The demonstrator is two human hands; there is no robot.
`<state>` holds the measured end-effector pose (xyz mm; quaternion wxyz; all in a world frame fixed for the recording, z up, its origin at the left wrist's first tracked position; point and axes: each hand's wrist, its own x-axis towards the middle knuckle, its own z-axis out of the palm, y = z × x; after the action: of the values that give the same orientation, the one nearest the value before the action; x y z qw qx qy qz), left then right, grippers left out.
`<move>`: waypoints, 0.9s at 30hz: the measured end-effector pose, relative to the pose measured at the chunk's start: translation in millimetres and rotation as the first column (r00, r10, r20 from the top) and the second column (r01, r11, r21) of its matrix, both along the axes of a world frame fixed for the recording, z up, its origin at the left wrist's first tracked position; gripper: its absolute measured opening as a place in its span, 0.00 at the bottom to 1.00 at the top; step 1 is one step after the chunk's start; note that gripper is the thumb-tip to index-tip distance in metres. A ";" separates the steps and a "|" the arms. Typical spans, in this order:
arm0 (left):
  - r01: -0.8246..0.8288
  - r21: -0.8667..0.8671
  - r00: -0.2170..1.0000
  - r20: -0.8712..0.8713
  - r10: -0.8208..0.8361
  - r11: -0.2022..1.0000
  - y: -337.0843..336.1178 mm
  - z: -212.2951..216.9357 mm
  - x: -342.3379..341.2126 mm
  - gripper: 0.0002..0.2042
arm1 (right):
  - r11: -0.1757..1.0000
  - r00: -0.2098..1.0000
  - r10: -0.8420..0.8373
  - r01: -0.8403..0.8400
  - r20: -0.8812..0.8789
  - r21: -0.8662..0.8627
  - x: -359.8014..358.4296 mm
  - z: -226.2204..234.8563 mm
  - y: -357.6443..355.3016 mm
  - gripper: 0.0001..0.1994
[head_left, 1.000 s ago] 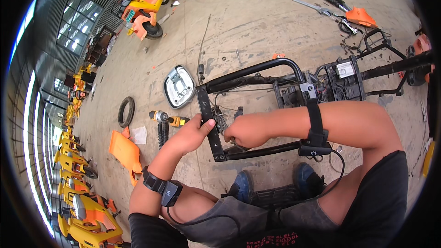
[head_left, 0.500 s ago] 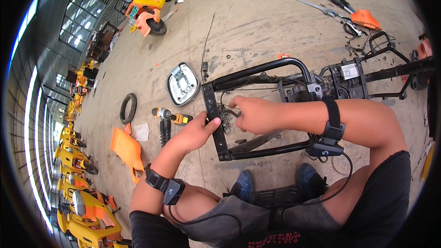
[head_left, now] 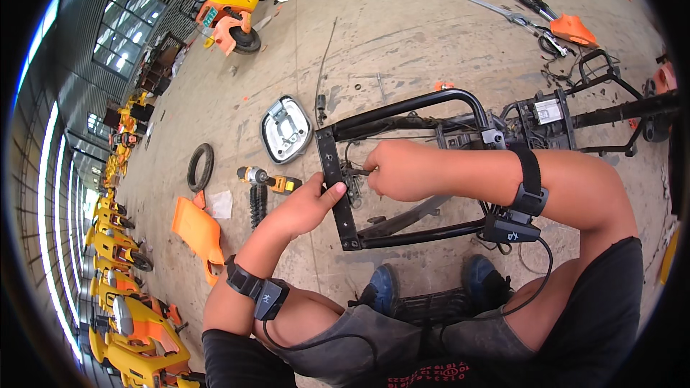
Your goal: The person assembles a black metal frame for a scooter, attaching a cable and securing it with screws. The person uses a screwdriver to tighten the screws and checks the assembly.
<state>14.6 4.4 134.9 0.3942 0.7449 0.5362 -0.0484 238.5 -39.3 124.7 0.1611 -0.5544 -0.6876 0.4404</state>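
Note:
A black tubular scooter frame stretches across the floor in front of me, with a flat drilled crossbar at its left end. My left hand is closed around this crossbar, its thumb lying on top. Just right of the bar, my right hand is closed in a fist, knuckles up. A thin dark piece pokes out from its fingers toward the bar; its kind is not clear. Beneath the hands, a small tangle of metal parts and wires sits behind the crossbar, partly hidden.
Beyond the crossbar lie a yellow-black cordless power tool, a black coil spring, a tire, an orange panel and a silver-black cover. Yellow scooters line the left. A fork-like part with orange fender lies far right.
My right hand has turned slightly, its fingers curling in more tightly beside the crossbar. My left hand keeps its place on the bar.

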 end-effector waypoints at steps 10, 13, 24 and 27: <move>0.003 -0.010 1.000 0.009 -0.003 1.000 1.5 -2.1 -0.2 0.30 | 0.935 0.991 -0.090 0.049 -0.102 -0.351 -3.6 19.8 14.6 0.14; -0.015 -0.010 0.999 -0.041 0.015 1.000 -1.8 5.0 2.3 0.31 | 0.927 0.983 -0.010 -0.060 -0.183 -0.369 -13.5 40.8 27.3 0.15; 0.126 -0.007 0.976 0.179 -0.123 0.992 7.8 -15.3 -9.6 0.28 | 0.937 0.954 0.241 -0.277 0.179 0.215 -35.5 54.6 12.0 0.14; 0.094 -0.003 0.981 0.169 -0.092 0.996 10.5 -19.9 -12.8 0.27 | 0.878 0.957 0.204 -0.273 0.207 0.393 -42.1 28.5 -12.8 0.15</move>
<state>1.8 14.9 115.0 0.4395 0.7684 0.4651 -0.0066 196.4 -52.1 153.2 0.1649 -0.4512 -0.8395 0.2538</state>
